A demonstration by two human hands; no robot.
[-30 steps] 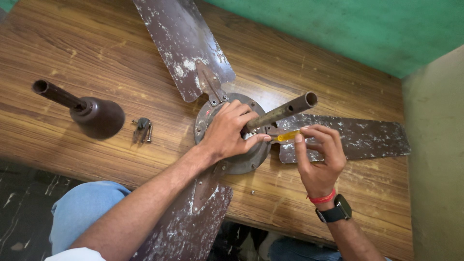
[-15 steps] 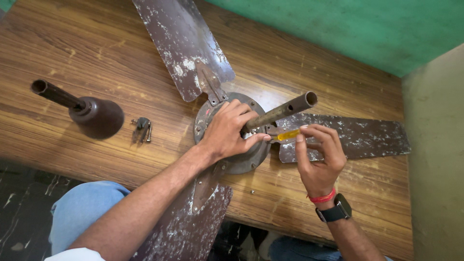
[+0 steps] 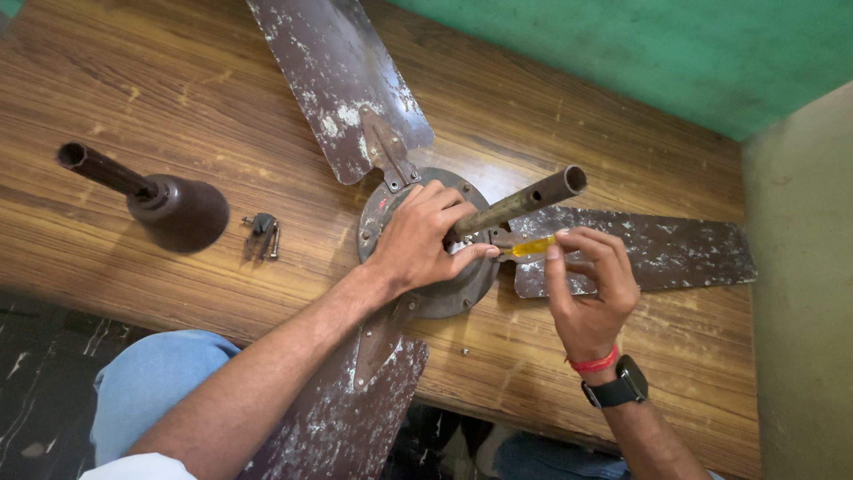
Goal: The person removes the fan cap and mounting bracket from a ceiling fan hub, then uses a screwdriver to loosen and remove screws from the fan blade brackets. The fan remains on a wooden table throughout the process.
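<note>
An old brown ceiling fan lies on a wooden table (image 3: 178, 98), its round motor hub (image 3: 444, 293) in the middle and three speckled blades spreading out. A rusty down-rod pipe (image 3: 524, 200) sticks up from the hub. My left hand (image 3: 422, 236) rests on the hub, fingers wrapped around the base of the pipe. My right hand (image 3: 586, 289) grips a small screwdriver with a yellow handle (image 3: 533, 246), its tip pointed at the hub beside the pipe.
A brown bell-shaped canopy on a short rod (image 3: 173, 209) lies at the left of the table. A small metal clip with a pin (image 3: 262, 233) sits next to it. A green wall (image 3: 640, 44) runs behind, with a beige wall to the right.
</note>
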